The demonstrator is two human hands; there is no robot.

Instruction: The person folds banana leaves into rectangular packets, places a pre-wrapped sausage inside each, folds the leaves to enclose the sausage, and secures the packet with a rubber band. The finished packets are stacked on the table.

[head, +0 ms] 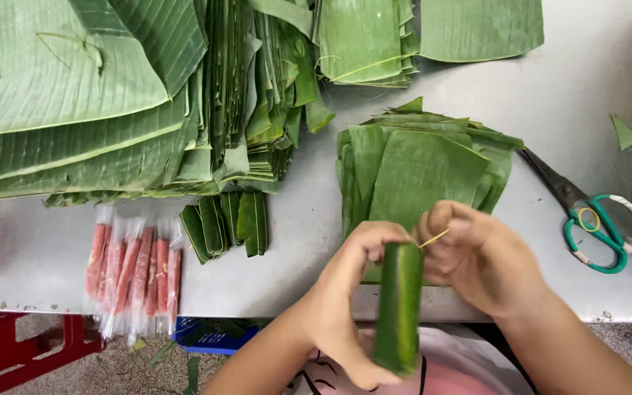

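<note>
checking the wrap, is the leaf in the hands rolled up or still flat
Rolled up: the banana-leaf roll is a tight green cylinder in the left hand, while the right hand pinches a yellow rubber band at its top.

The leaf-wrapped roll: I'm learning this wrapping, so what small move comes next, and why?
Probably loop the yellow rubber band over the roll's top end: the right hand pinches the band beside it while the left hand grips the roll.

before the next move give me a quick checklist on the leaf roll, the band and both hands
1. Leaf-wrapped roll gripped in left hand: ok.
2. Yellow rubber band pinched by right hand at the roll's top: ok.
3. Band looped around the roll: cannot tell, fingers hide it.
4. Wrap closed along the visible side: ok.
5. Cut leaf stack within reach behind the hands: ok.
6. Scissors lying apart from both hands: ok.
</note>
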